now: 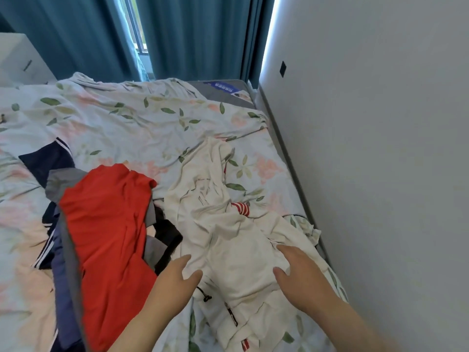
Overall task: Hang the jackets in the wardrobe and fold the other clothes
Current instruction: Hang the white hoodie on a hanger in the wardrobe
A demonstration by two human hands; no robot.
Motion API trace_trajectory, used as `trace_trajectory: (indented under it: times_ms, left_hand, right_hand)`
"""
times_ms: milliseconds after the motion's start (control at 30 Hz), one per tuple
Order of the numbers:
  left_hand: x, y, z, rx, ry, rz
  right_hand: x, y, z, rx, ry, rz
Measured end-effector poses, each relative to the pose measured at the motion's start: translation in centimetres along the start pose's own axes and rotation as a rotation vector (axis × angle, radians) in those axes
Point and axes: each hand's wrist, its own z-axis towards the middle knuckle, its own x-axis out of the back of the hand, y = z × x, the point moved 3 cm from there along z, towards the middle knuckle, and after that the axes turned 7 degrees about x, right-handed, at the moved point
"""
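L hand (177, 278) & R hand (297, 270) lie open, fingers loosely spread, on white jacket (241, 250); nothing gripped. Jacket's crumpled on bed (127, 123), beside red top (106, 224). Prob light, soft, floppy; best taken at shoulders/collar.

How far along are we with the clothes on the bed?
Nothing looks done yet: no folded stack shows, and no wardrobe is in view. In hand: the left hand and right hand touch the crumpled white jacket on the bed. Left: that jacket to hang, plus the red garment and navy striped garment heaped beside it.
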Motion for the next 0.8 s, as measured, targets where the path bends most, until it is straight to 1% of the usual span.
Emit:
trace_trajectory:
  times_ms: [133, 267, 333, 400, 467, 533, 600, 667, 733, 800]
  left_hand:
    - [-2.4, -2.1, 4.2, 0.159, -0.005, -0.224]
    - [-4.8, -4.2, 8.5, 0.228, 0.022, -0.31]
    - [-5.1, -5.4, 11.3, 0.213, 0.08, -0.315]
    - [-4.9, -5.7, 14.4, 0.172, 0.131, -0.288]
    - [-4.1, -5.7, 18.1, 0.089, 0.196, -0.245]
    - [-3.0, -5.8, 21.6, 0.002, 0.316, -0.211]
    - [-2.2, -5.9, 24.7, -0.033, 0.453, -0.186]
    - [-2.1, -6.4, 27.7, -0.031, 0.503, -0.169]
    - [-2.2, -7.3, 30.2, 0.035, 0.472, -0.197]
    - [-2.2, -8.3, 31.9, 0.098, 0.416, -0.276]
  right_hand:
    - [-3.3, 2.3, 5.0, 0.022, -0.091, -0.004]
    - [-8.3, 4.1, 10.7, 0.052, -0.179, 0.036]
    - [-11.4, 3.9, 13.7, 0.098, -0.239, 0.045]
    - [-14.1, 3.1, 16.6, 0.187, -0.261, 0.045]
    - [-16.1, 1.6, 19.9, 0.316, -0.2, 0.036]
    - [-18.1, -0.2, 23.3, 0.431, -0.138, 0.028]
    - [-20.3, -1.4, 26.1, 0.473, -0.148, 0.006]
    - [-22.7, -0.8, 28.3, 0.398, -0.21, 0.022]
    - [-24.5, 0.5, 29.4, 0.241, -0.271, 0.121]
    - [-25.6, 1.8, 29.6, 0.141, -0.248, 0.24]
